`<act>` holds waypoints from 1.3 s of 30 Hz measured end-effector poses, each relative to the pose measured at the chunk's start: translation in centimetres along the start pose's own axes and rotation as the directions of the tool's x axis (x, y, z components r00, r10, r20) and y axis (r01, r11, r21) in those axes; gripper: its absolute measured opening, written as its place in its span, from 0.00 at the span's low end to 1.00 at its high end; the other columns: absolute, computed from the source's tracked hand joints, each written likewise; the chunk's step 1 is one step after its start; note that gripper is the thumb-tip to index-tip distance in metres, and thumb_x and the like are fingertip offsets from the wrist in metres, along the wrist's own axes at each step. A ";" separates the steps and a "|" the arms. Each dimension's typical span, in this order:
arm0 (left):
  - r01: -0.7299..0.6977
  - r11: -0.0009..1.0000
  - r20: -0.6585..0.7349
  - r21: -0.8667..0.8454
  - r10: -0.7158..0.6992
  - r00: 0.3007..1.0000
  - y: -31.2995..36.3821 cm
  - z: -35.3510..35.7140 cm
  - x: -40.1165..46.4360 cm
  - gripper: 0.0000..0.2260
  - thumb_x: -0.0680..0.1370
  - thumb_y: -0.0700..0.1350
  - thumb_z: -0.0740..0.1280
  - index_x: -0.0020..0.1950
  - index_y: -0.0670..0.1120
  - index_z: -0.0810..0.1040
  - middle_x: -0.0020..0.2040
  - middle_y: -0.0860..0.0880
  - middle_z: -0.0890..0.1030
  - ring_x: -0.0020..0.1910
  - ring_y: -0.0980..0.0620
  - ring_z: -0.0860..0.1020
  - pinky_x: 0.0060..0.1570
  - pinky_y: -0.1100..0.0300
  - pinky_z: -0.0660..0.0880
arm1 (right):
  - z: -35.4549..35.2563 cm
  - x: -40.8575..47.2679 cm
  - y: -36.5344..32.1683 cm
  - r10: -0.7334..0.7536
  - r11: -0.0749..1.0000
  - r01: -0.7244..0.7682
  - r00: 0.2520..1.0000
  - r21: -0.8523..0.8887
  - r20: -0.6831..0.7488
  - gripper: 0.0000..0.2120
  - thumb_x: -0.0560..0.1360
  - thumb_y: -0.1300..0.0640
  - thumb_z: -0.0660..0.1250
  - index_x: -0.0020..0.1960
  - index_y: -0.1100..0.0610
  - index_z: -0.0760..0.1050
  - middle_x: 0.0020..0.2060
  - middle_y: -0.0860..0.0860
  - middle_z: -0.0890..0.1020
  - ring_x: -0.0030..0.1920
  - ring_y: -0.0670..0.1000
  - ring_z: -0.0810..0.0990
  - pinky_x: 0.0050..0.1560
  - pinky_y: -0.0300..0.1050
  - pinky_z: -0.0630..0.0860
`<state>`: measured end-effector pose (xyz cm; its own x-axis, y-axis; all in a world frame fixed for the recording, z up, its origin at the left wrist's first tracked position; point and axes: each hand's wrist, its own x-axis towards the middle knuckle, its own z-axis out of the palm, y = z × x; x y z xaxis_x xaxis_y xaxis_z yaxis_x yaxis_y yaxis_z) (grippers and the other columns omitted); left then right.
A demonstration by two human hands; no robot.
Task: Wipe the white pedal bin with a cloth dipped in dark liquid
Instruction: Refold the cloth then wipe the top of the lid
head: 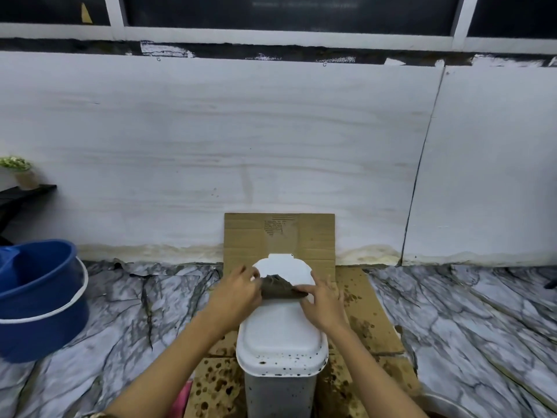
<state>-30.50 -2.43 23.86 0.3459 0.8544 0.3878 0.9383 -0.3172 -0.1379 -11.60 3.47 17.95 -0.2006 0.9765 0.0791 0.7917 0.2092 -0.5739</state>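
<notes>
Together: 2 hands (238,292), 1 cloth (278,287), 1 bin (281,336).

Looks like a makeshift corner in a home or utility room: marble-pattern floor sheeting (470,321), white wall panels (211,140) stained along the base, dark windows (289,10) above, stained cardboard (367,315) laid on the floor, a blue bucket (39,300), and a small potted plant (18,170).

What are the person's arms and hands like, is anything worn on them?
Both arms are bare from the bottom edge of the picture up to the hands: no sleeves show and no gloves. The left hand and the right hand show no rings that I can make out. At the bottom edge, by the left arm, a bit of something gold-coloured shows, perhaps a bracelet; it is too cut off to tell.
</notes>
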 end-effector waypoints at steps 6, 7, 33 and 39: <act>0.209 0.837 -0.091 -0.506 -0.292 0.952 -1.9 -4.9 3.1 0.06 0.80 0.44 0.60 0.50 0.45 0.76 0.41 0.48 0.80 0.41 0.49 0.77 0.38 0.57 0.69 | -3.7 -0.5 -3.4 -0.114 0.965 0.123 0.992 0.233 -0.050 0.14 0.72 0.46 0.70 0.58 0.44 0.78 0.72 0.44 0.67 0.72 0.50 0.64 0.70 0.62 0.58; 0.207 0.804 -0.088 -0.557 -0.305 0.948 -2.3 -5.5 3.3 0.05 0.80 0.44 0.60 0.49 0.46 0.75 0.39 0.50 0.78 0.38 0.51 0.76 0.36 0.59 0.68 | -4.3 -0.4 -3.8 -0.123 0.954 0.143 0.988 0.262 -0.090 0.14 0.72 0.46 0.70 0.56 0.47 0.80 0.70 0.44 0.70 0.70 0.49 0.67 0.70 0.59 0.61; 0.369 0.548 0.115 -0.751 -0.442 0.889 -4.2 -4.3 5.2 0.10 0.83 0.42 0.53 0.55 0.44 0.74 0.49 0.47 0.78 0.44 0.51 0.75 0.40 0.61 0.70 | -10.4 1.8 -5.4 0.090 0.601 0.050 0.987 0.798 -0.130 0.12 0.72 0.54 0.73 0.45 0.64 0.79 0.39 0.53 0.83 0.41 0.50 0.81 0.44 0.46 0.78; 0.539 0.508 0.417 -0.672 -0.342 0.842 -4.7 -5.2 5.5 0.11 0.82 0.43 0.55 0.47 0.40 0.74 0.38 0.45 0.76 0.34 0.51 0.74 0.32 0.61 0.73 | -10.1 1.9 -5.0 0.135 0.722 -0.073 0.990 0.688 -0.036 0.15 0.74 0.51 0.70 0.37 0.57 0.69 0.34 0.51 0.75 0.33 0.48 0.70 0.30 0.40 0.64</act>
<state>-33.04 1.64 31.35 -0.0275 0.9996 -0.0059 0.6595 0.0225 0.7514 -10.10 4.78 29.23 -0.0711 0.9970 0.0301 0.1891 0.0431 -0.9810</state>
